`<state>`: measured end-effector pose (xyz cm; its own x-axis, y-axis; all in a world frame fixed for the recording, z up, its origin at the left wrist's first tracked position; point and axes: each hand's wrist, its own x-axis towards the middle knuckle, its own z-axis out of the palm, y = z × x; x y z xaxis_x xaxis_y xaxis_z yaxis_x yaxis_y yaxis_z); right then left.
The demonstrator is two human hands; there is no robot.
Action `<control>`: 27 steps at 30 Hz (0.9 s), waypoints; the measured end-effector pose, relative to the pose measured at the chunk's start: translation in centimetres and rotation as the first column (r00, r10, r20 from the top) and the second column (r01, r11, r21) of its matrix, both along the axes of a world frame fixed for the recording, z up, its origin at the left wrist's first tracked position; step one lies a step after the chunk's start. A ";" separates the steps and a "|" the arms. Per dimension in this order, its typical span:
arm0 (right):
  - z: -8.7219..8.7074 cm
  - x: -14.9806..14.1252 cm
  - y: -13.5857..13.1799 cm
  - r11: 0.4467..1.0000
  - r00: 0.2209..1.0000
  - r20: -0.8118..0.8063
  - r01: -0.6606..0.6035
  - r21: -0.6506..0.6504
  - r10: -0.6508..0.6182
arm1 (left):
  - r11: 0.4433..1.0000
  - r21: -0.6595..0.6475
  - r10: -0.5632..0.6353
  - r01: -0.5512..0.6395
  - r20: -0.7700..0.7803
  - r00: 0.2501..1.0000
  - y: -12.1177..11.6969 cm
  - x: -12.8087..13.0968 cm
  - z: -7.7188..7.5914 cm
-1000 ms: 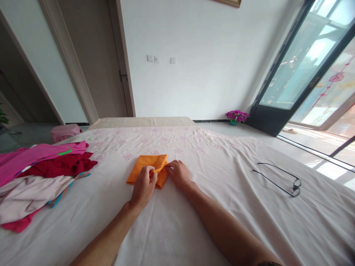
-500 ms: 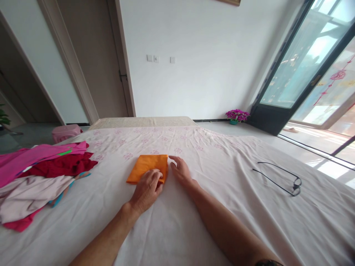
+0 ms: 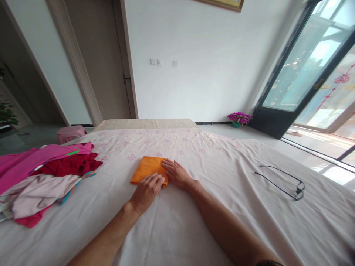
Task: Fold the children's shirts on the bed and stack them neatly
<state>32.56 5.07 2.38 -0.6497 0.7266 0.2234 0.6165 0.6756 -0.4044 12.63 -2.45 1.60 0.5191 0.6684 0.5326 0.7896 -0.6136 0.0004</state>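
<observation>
A folded orange cloth [image 3: 146, 168] lies flat on the pale, flower-patterned sheet [image 3: 222, 207] in front of me. My left hand [image 3: 148, 190] rests on its near edge, palm down, with the fingers stretched over the fabric. My right hand [image 3: 177, 173] lies on the cloth's right side, fingers extended and flat on top. Between the two hands a bit of the near right corner shows; the rest of that corner is hidden under the fingers.
To the left is a heap of clothes with a pink garment [image 3: 55, 157], a dark red one [image 3: 80, 164] and a pale pink one [image 3: 46, 194]. Black-framed glasses [image 3: 299, 190] lie on the right. Beyond the sheet stand a pink stool [image 3: 71, 133] and purple flowers [image 3: 240, 118].
My right hand has moved from beside the cloth onto its right part, fingers now flat on it. The left hand stays on the near edge, its fingers straighter. The view has shifted slightly.
</observation>
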 end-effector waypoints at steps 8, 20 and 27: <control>1.7 0.3 -1.0 0.983 0.991 0.009 -0.131 0.131 0.131 | 0.994 0.045 0.083 -0.095 0.221 0.972 1.1 -0.8 0.8; 8.8 -4.1 -0.7 0.934 0.816 -0.463 0.344 -0.093 -0.346 | 0.943 0.180 0.000 -0.281 0.843 0.538 -0.1 -4.2 10.3; 2.8 -3.1 2.2 0.714 0.750 -0.280 0.341 -0.611 -0.599 | 0.954 -0.247 0.294 -0.172 0.642 0.708 1.9 -2.6 5.2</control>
<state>29.47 7.24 5.22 -0.1128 0.9889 -0.0966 0.4641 -0.0335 -0.8851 10.00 -0.53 6.79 -0.1122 0.8242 0.5551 0.6641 -0.3533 0.6589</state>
